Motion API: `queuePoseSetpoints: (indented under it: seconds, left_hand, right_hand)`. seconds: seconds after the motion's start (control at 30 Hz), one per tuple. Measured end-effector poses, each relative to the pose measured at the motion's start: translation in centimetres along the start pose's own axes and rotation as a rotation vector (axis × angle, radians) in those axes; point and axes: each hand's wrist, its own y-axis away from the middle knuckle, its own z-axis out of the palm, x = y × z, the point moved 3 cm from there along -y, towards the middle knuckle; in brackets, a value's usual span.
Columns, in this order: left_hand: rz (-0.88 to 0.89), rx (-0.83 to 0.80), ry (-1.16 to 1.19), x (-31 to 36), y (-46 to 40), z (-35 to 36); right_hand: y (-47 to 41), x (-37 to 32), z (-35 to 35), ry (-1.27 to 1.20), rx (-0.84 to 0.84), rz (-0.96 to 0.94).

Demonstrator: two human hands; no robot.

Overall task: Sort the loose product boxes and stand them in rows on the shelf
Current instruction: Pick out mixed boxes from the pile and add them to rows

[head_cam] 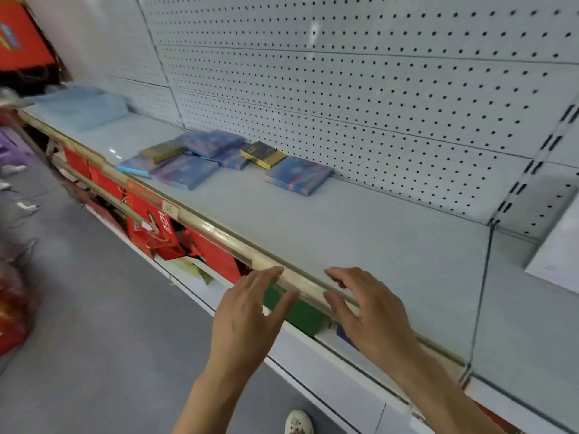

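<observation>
Several flat product boxes lie loose on the pale shelf (pixel 360 233). One blue box (pixel 297 174) lies apart at the right of the group. A black and gold box (pixel 263 154) rests beside it, partly on another blue box (pixel 232 159). Further left are a large blue box (pixel 186 171), a blue box (pixel 210 142) behind it, an olive-gold box (pixel 161 151) and a light blue box (pixel 134 167) at the shelf's front. My left hand (pixel 247 314) and my right hand (pixel 369 311) hover with spread fingers over the shelf's front rail, holding nothing, well short of the boxes.
A white pegboard (pixel 360 89) backs the shelf. A clear blue tray (pixel 83 104) sits at the far left end. Red packages (pixel 156 233) and a green box (pixel 300 311) fill the lower shelf. A clear divider (pixel 482 292) stands at the right. Grey floor lies on the left.
</observation>
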Motion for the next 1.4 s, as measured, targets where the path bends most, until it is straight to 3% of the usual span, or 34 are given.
queuePoseSetpoints:
  seconds: [0.27, 0.57, 0.8, 0.97, 1.13, 1.23, 1.4]
  left_hand:
    - [-0.064, -0.01, -0.014, -8.1, -12.1, -4.3]
    - [-0.05, -0.129, 0.08, -15.0, -23.0, -2.3]
    - [0.039, -0.323, 0.147, -19.2, -34.3, 0.3]
    - [0.085, -0.424, 0.121, -22.0, -42.3, 2.5]
    - [0.148, -0.452, 0.072, -23.0, -48.8, 4.6]
    - [-0.004, -0.542, 0.048, -23.9, -51.7, 6.2]
    - [-0.31, -0.682, 0.39, -23.6, -54.8, 8.2]
  right_hand:
    - [-13.9, -2.9, 6.3, -0.064, -0.037, 0.057]
    - [-22.5, -1.0, 10.7, -0.124, -0.081, 0.285]
    - [-28.5, 0.4, 13.3, -0.498, 0.163, 0.74]
    - [-31.4, 0.9, 15.1, -0.958, 0.476, 1.095]
    - [-33.5, 0.9, 16.4, -1.333, 0.86, 1.249]
    - [-34.7, 0.8, 17.2, -1.394, 0.963, 1.288]
    - [-35.8, 2.2, 18.6, -1.448, 1.023, 1.34]
